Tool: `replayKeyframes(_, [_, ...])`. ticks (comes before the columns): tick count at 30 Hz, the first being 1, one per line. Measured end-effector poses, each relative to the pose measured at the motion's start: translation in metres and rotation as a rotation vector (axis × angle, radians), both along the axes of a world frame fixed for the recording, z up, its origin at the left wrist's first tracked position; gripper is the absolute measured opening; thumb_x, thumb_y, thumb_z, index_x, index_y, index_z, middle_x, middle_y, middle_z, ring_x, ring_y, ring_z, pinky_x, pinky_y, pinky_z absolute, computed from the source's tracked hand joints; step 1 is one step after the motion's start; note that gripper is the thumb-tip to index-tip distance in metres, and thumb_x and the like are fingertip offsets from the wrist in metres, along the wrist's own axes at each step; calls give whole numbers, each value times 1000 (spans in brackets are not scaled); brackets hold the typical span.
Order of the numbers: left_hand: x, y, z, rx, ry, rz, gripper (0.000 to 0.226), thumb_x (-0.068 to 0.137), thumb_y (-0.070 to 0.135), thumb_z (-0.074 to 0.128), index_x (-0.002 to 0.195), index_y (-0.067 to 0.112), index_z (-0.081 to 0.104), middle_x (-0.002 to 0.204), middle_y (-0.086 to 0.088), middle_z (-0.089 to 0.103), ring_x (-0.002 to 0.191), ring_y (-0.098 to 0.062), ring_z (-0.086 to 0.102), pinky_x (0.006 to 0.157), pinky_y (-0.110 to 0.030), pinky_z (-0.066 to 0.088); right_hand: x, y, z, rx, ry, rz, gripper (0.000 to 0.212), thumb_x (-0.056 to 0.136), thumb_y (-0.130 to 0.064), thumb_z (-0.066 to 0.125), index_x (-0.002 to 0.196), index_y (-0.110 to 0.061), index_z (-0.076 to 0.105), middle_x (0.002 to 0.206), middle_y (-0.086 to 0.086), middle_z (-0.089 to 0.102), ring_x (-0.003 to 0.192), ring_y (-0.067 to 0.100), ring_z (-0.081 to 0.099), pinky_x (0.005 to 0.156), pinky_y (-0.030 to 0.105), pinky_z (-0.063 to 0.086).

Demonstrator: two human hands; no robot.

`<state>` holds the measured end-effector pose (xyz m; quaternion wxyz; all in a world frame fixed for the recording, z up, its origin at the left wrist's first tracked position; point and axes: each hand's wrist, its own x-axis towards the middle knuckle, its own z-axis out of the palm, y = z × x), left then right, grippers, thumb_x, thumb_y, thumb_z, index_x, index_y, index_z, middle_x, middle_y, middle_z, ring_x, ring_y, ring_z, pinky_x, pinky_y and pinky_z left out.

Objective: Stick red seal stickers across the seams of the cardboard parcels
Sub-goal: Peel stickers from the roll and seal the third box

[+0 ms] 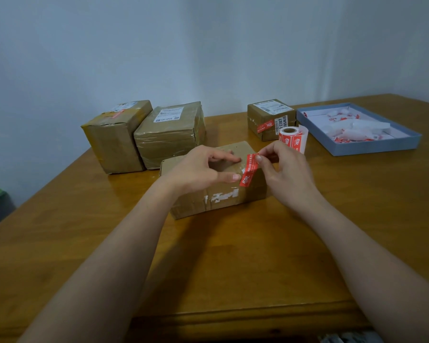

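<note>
A flat cardboard parcel lies on the wooden table right in front of me. A red seal sticker runs over its top right edge and down the front face. My right hand pinches the sticker's upper end between thumb and fingers. My left hand rests on the parcel's top, its thumb touching the sticker's lower end. Behind the parcel stands a roll of red stickers.
Two larger parcels stand at the back left, and a smaller parcel with a red sticker stands at the back right. A shallow blue tray of peeled backing scraps lies at the far right. The wall is close behind.
</note>
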<state>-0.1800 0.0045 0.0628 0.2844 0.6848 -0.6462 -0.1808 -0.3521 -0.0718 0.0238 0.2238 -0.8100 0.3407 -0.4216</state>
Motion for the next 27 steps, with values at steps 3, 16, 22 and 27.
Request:
replayKeyframes(3, [0, 0, 0, 3, 2, 4, 49, 78, 29, 77, 126, 28, 64, 142, 7, 51, 128, -9, 47, 104, -26, 33, 0, 0, -1, 1, -5, 5, 6, 95, -27, 55, 98, -21, 55, 92, -12, 56, 88, 4, 53, 69, 19, 42])
replayKeyframes(16, [0, 0, 1, 10, 9, 1, 48, 78, 30, 77, 125, 28, 64, 142, 8, 51, 128, -8, 46, 106, -28, 31, -1, -1, -3, -61, -18, 64, 2, 95, -23, 55, 94, -23, 53, 83, -22, 53, 81, -5, 52, 96, 42, 46])
replayKeyframes(22, [0, 0, 1, 10, 13, 4, 48, 78, 31, 76, 125, 28, 64, 142, 9, 51, 127, -9, 47, 100, -26, 32, 0, -1, -4, 19, -91, 74, 2, 94, -24, 56, 93, -23, 56, 86, -19, 57, 85, -4, 54, 95, 42, 46])
replayKeyframes(27, [-2, 1, 1, 11, 23, 13, 48, 78, 31, 76, 124, 30, 64, 142, 10, 51, 126, -9, 47, 103, -29, 33, -3, -1, -2, 150, -191, 114, 4, 93, -22, 58, 93, -20, 62, 90, -14, 62, 89, -2, 56, 75, 16, 42])
